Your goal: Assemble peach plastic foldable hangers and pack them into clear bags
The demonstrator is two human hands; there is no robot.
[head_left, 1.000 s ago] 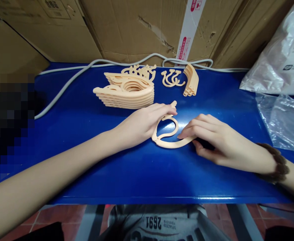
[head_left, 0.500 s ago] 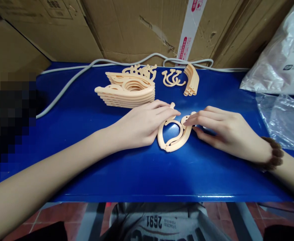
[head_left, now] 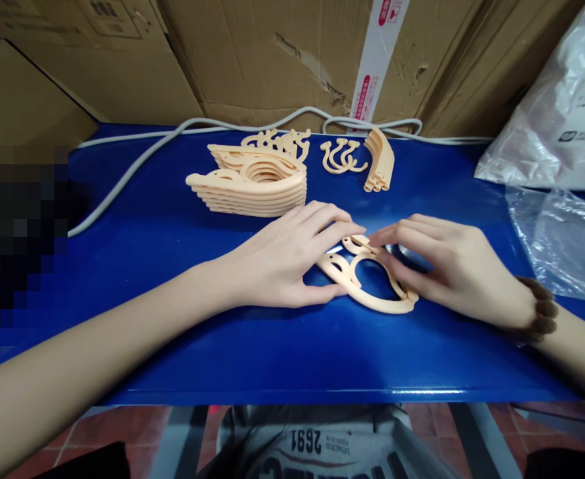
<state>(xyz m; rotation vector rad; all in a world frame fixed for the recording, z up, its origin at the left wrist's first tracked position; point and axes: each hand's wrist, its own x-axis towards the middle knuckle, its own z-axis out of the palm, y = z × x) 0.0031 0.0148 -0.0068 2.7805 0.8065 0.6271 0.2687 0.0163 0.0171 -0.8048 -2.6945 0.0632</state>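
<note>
Head view: with my left hand (head_left: 297, 256) and my right hand (head_left: 435, 266), I am holding one beige hanger (head_left: 385, 305) between curled fingers.

The camera sits on the person's head. It looks forward and down at the shiny blue bench (head_left: 272, 352), close enough to show the left hand (head_left: 292, 256), the right hand (head_left: 439, 266) and the tan curved plastic piece (head_left: 382, 305) near the middle. Brown cardboard boxes (head_left: 257, 73) fill the top, and grey printed cloth (head_left: 352, 456) shows below.
</note>
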